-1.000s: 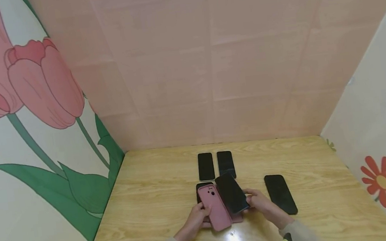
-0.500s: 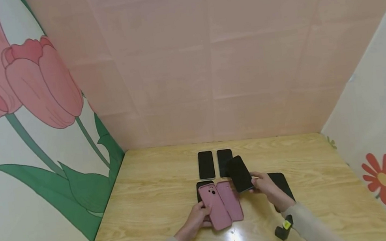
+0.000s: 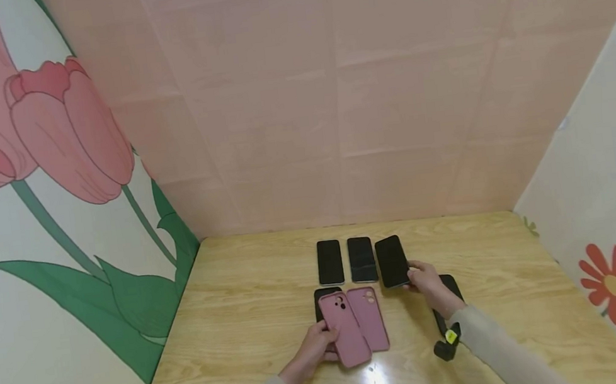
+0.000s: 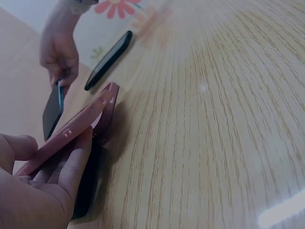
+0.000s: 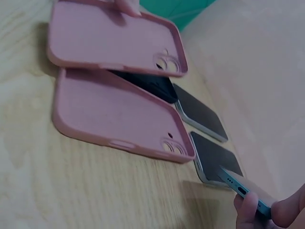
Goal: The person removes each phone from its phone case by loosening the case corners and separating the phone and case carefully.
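Note:
My left hand [image 3: 313, 348] pinches a pink phone case [image 3: 347, 336] by its left side, thumb over its open inner face. In the left wrist view the case is tilted above the table. Beside it on the right lies a second pink phone case [image 3: 373, 321], hollow side up, its far edge partly overlapped in the right wrist view. A black phone-shaped item [image 3: 325, 292] sits mostly hidden beneath the held case. My right hand [image 3: 427, 283] grips a dark-screened phone [image 3: 392, 261] with a bluish edge [image 5: 244, 190] at its lower right corner, over the table's back.
Two dark phones lie side by side at the back, a left one [image 3: 330, 263] and a right one [image 3: 362, 260]. A black phone-shaped item [image 3: 451, 285] lies partly under my right forearm. Walls border the wooden table [image 3: 252, 300] at the back and sides.
My right hand has carried the phone away from the pink cases, back and to the right, beside the two back phones. The second pink case came into view. My left hand stays put.

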`<state>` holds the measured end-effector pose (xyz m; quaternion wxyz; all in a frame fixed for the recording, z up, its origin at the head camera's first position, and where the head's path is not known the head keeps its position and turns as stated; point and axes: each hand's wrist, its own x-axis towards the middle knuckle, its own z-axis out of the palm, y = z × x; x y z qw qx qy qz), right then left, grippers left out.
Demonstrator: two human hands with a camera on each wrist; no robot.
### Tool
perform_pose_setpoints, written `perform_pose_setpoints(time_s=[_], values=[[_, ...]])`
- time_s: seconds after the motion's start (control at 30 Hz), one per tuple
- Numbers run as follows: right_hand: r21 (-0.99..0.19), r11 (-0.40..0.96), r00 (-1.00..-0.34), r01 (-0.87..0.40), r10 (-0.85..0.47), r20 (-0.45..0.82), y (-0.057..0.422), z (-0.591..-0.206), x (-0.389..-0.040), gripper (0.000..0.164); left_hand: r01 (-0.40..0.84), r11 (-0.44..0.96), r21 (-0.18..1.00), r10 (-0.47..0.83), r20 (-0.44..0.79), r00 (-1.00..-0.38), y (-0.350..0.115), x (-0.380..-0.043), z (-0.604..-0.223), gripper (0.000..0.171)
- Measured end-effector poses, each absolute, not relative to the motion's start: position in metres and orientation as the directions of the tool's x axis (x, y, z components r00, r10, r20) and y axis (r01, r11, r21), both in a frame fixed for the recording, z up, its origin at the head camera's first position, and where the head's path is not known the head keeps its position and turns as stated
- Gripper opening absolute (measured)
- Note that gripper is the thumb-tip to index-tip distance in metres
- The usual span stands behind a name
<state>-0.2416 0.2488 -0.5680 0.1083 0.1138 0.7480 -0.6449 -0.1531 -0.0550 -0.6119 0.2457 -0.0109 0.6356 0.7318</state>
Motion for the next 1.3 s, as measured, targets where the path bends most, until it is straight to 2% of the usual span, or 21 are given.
perform_pose_setpoints(time_s=[0.23,0.9,1.3], values=[[-0.941,0.116,-0.948,0.317,0.05,-0.313,0.253,-0.573,-0.257,0.049,-0.379,-0.025,0.925,0.332,-0.349,-0.876,-0.054,-0.154,-0.612,0.037],[-0.913,0.134,-0.922,0.386,0.098,-0.375,0.251,-0.591,-0.28,0.056,-0.389,-0.014,0.921,0.332,-0.363,-0.871,-0.057,-0.155,-0.614,0.036],[-0.895,0.244,-0.927,0.375,0.091,-0.364,0.252,-0.587,-0.287,0.051,-0.397,-0.009,0.918,0.345,-0.37,-0.863,-0.058,-0.155,-0.616,0.035]])
